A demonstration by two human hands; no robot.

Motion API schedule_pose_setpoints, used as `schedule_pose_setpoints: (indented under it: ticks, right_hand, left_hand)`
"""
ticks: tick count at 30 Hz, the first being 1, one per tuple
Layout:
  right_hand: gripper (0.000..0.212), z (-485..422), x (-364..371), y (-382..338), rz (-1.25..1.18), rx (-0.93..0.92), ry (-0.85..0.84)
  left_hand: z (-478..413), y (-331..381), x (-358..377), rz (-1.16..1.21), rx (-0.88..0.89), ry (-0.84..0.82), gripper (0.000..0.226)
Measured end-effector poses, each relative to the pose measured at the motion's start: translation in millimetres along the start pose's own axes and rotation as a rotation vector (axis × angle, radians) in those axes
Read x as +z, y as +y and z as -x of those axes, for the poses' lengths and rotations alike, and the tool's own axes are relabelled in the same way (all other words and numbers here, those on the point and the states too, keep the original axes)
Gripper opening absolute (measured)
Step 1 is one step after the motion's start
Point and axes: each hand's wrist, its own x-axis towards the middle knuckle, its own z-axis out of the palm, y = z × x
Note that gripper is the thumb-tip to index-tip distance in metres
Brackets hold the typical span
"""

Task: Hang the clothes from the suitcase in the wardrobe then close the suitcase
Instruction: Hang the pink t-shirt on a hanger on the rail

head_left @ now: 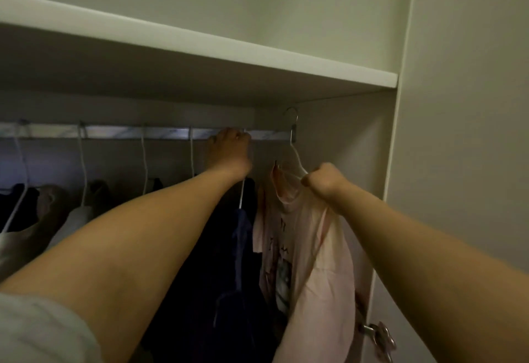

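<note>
A pale pink printed T-shirt (309,248) hangs on a white hanger (297,162) whose metal hook (292,118) is raised above the right end of the wardrobe rail (114,131). My right hand (325,181) is shut on the hanger's shoulder and the shirt's collar. My left hand (230,151) reaches up to the rail and grips the hook of the neighbouring hanger, which carries a dark blue garment (229,262). The suitcase is out of view.
Several more white hangers with dark and grey clothes (43,211) fill the rail to the left. A white shelf (200,45) sits just above the rail. The wardrobe side wall (357,148) stands close on the right, with a door hinge (378,334) low down.
</note>
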Motion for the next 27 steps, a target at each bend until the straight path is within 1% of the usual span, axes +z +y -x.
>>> schedule_pose_setpoints:
  ticks: [1, 3, 4, 6, 8, 11, 12, 13, 15, 17, 19, 22, 25, 27]
  right_hand:
    - [0.009, -9.2, 0.8, -2.5, -0.003, -0.004, -0.018]
    - [0.019, -24.0, 3.7, -5.7, 0.009, -0.012, -0.05]
    - [0.022, -30.3, 5.8, -6.4, 0.021, -0.017, -0.065]
    - [0.017, -42.3, 10.6, -7.0, 0.038, -0.031, -0.093]
    - [0.018, -51.6, 16.1, -4.7, 0.062, -0.025, -0.109]
    - [0.034, -59.4, 22.3, 4.2, 0.086, 0.013, -0.15]
    - [0.035, -60.9, 24.0, 6.8, 0.106, 0.024, -0.164]
    - [0.031, -61.0, 24.7, 8.6, 0.113, 0.026, -0.169]
    - [0.012, -60.6, 24.9, 10.8, 0.132, 0.025, -0.165]
    - [0.029, -60.3, 24.4, 13.5, 0.169, 0.016, -0.173]
    - [0.031, -57.2, 22.5, 15.0, 0.212, 0.004, -0.19]
    - [0.027, -49.3, 22.3, 16.1, 0.208, 0.009, -0.193]
    - [0.013, -40.5, 23.8, 14.7, 0.153, 0.023, -0.203]
    - [0.008, -32.6, 23.3, 11.5, 0.123, 0.034, -0.194]
  left_hand:
    - [-7.6, -3.1, -1.3, -0.039, 0.02, 0.026, 0.051]
    - [-20.1, -9.0, -1.1, -0.067, 0.023, 0.036, 0.054]
    - [-25.0, -11.7, 0.1, -0.064, 0.002, 0.021, 0.056]
    - [-33.8, -16.5, 5.0, -0.078, -0.058, -0.042, 0.062]
    - [-40.4, -20.3, 12.2, -0.143, -0.096, -0.095, 0.066]
    - [-44.8, -21.6, 19.7, -0.222, -0.113, -0.093, 0.065]
    - [-45.0, -21.1, 21.2, -0.226, -0.116, -0.087, 0.065]
    - [-44.7, -20.6, 22.0, -0.231, -0.115, -0.081, 0.067]
    - [-43.9, -20.6, 22.5, -0.25, -0.106, -0.075, 0.073]
    - [-42.0, -22.5, 23.8, -0.264, -0.098, -0.085, 0.08]
    - [-39.7, -24.0, 25.5, -0.257, -0.091, -0.096, 0.087]
    - [-34.1, -23.7, 29.2, -0.247, -0.1, -0.119, 0.093]
    - [-23.9, -17.5, 28.6, -0.248, -0.12, -0.171, 0.085]
    - [-13.9, -12.9, 24.2, -0.182, -0.149, -0.211, 0.08]
